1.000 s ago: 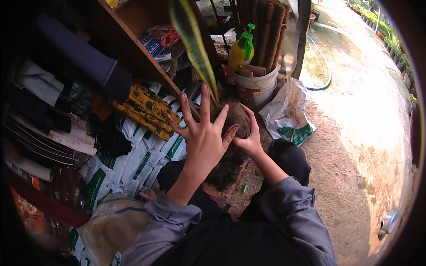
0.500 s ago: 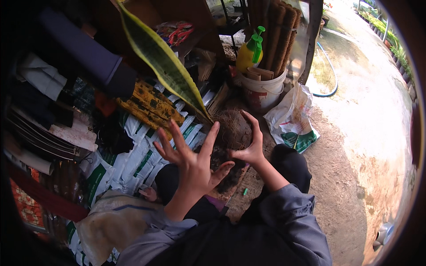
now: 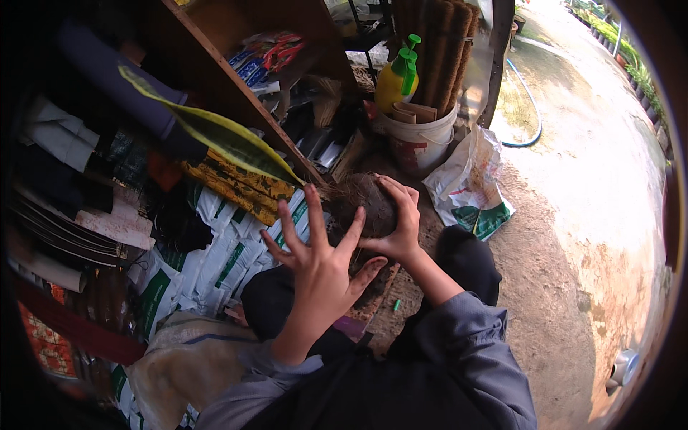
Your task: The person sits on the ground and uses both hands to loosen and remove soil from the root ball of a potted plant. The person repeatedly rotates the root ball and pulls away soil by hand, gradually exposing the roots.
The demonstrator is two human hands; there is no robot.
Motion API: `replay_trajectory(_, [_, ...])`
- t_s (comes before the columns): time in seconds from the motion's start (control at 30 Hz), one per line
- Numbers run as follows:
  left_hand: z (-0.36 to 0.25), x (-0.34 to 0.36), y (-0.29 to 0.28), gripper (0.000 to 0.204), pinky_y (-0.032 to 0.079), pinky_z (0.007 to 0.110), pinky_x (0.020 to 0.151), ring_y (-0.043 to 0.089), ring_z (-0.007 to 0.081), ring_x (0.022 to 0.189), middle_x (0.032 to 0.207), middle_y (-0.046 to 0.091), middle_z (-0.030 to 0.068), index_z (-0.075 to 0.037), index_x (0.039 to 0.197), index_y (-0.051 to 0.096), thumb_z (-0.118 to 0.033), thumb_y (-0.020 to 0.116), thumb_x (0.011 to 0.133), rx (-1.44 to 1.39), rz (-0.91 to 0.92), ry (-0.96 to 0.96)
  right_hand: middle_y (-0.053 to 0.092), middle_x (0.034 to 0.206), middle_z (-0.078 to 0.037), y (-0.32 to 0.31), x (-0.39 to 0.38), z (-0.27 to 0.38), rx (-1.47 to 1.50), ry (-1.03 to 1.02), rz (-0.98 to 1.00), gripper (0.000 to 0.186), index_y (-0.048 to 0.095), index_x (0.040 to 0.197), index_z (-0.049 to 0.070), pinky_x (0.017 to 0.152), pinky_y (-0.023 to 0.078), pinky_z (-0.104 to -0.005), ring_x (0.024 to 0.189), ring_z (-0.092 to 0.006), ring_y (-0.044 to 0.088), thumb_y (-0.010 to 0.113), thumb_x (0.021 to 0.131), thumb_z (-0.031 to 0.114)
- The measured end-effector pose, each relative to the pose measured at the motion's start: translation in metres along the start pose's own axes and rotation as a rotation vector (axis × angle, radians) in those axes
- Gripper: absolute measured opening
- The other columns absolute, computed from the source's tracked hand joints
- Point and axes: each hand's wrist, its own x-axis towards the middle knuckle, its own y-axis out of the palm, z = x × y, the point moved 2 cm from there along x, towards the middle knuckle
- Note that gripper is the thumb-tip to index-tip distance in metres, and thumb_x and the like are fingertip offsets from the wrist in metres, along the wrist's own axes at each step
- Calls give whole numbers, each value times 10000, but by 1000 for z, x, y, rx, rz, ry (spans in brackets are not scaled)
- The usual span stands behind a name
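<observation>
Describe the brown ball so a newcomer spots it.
Start at the white bucket near the top, fuzzy brown poles rising above it. Below and left of it, the right hand holds the brown ball. Unlike the bucket and poles, it is rounded and hairy-topped, with a yellow-edged snake plant leaf beside it, slanting up-left.

Brown fibrous ball: was partly hidden by the left hand and the right hand; its underside was out of sight. Long leaf: whether its lower end touched a left fingertip could not be told. Brown rolls: lower ends were hidden by a white bucket. Green object, on the floor: was too small to identify. Grey sleeves: were cut off by the lower edge. Distant plants: were too small to tell apart.
</observation>
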Motion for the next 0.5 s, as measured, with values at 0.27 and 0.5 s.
replay_trajectory(0.27, [1,-5,25,570,-11,776,940,-7,542,1348,1537,69,191,-357,1282,551,-652,528,795,149,72,28,583,1193,-120,15,0,3,-83,141,-35,825,493,1248,55,892,327,-370,1055,-258,565,795,507,255])
replay_trajectory(0.5, [5,8,29,559,14,778,937,-29,566,1334,1515,38,258,-382,1319,506,-666,426,844,292,175,45,606,1147,-105,20,-3,7,-121,204,-26,735,511,1230,62,870,313,-368,996,-240,590,765,563,241])
